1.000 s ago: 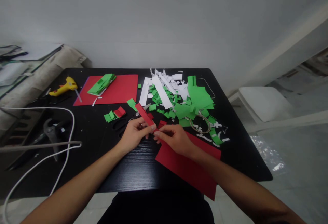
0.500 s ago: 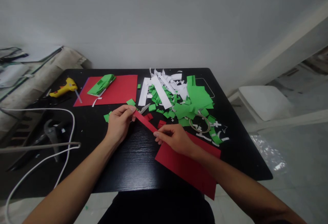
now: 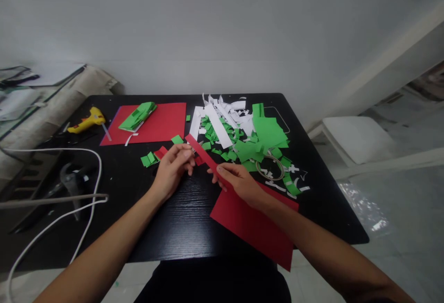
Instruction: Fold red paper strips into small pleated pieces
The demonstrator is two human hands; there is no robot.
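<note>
A narrow red paper strip [image 3: 201, 151] is pinched between the thumb and fingers of my right hand [image 3: 241, 183], its far end pointing up and left. My left hand [image 3: 172, 169] is beside that far end, fingers loosely curled and apart, with nothing visible in it. Beneath my right forearm lies a larger red paper sheet [image 3: 251, 229], overhanging the table's front edge. Small red paper pieces [image 3: 161, 152] and green squares [image 3: 149, 159] lie by my left hand. Scissors behind the strip are mostly hidden.
White strips [image 3: 218, 126] and green scraps [image 3: 270, 132] are heaped at the back centre, with a ring [image 3: 270, 168] in front. A yellow glue gun [image 3: 88, 120], a red sheet [image 3: 163, 122] bearing folded green paper [image 3: 138, 116], and a white cable [image 3: 99, 164] occupy the left.
My left hand has let go of the strip's far end and dropped slightly right. My right hand has shifted a little right, still holding the strip. Red pieces by my left hand are now uncovered.
</note>
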